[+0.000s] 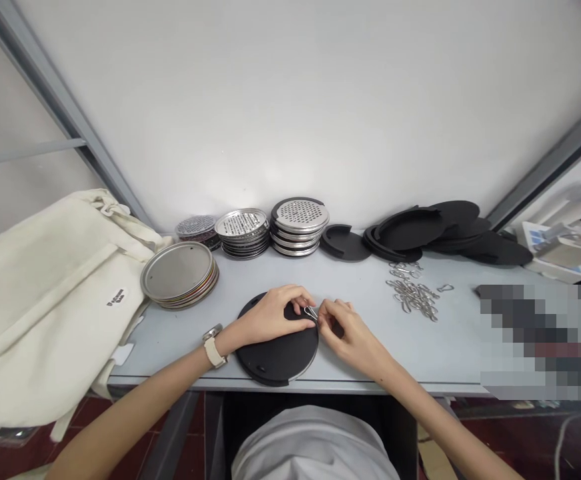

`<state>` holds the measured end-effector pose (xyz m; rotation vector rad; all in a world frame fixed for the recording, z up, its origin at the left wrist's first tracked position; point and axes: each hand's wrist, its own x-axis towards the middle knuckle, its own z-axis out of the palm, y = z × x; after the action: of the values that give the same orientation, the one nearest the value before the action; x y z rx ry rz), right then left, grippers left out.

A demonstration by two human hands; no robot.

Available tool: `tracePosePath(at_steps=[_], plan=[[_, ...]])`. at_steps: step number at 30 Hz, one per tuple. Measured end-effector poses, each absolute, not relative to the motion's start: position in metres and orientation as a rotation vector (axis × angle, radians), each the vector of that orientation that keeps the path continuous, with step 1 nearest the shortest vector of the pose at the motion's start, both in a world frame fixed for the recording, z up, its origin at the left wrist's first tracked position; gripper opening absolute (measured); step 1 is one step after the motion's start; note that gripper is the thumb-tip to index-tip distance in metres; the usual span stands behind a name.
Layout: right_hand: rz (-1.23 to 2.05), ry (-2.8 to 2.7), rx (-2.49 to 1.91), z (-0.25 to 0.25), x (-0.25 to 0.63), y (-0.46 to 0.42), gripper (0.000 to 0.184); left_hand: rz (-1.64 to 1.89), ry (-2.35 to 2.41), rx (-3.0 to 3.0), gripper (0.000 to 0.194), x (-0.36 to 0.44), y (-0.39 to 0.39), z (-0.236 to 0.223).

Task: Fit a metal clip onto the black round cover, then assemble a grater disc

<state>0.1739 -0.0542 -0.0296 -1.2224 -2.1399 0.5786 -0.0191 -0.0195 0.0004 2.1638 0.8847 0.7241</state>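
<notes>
A round black disc (275,357) lies near the table's front edge, with a thin silvery rim showing at its lower right. My left hand (275,313) rests over its upper part, with curled fingers and the thumb closing around a small metal carabiner clip (311,312) at the disc's right edge. From the other side, my right hand (345,330) has its fingers pinched at the clip's right end. My fingertips partly hide the clip, so whether it passes through the disc I cannot tell. A pile of similar metal clips (413,297) lies to the right.
Behind my hands stand stacks of plain metal discs (178,270), perforated grater discs (242,223) and a mixed stack (300,215). Black covers (410,230) are heaped at the back right. A cream bag (45,300) leans at the left; a blurred patch (545,340) covers the right.
</notes>
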Motion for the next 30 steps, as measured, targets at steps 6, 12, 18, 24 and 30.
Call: tracePosePath(at_steps=[6, 12, 18, 24, 30], plan=[[0.533, -2.160, -1.220, -0.0277, 0.1734, -0.0543, 0.018, 0.720, 0.882, 2.121, 0.019, -0.0185, -0.0216, 0.0032], [0.493, -2.156, -1.241, -0.0270, 0.1737, -0.0551, 0.016, 0.716, 0.892, 2.107, 0.018, -0.0179, -0.0221, 0.0049], [0.494, -2.070, -1.257, -0.0300, 0.1747, -0.0540, 0.013, 0.718, 0.875, 2.089, 0.021, -0.0176, -0.0223, 0.0043], [0.487, -2.023, -1.258, -0.0339, 0.1772, -0.0525, 0.013, 0.707, 0.881, 2.097, 0.020, -0.0176, -0.0220, 0.0034], [0.486, -2.030, -1.219, -0.0328, 0.1767, -0.0520, 0.012, 0.715, 0.869, 2.135, 0.015, -0.0172, -0.0221, 0.0040]])
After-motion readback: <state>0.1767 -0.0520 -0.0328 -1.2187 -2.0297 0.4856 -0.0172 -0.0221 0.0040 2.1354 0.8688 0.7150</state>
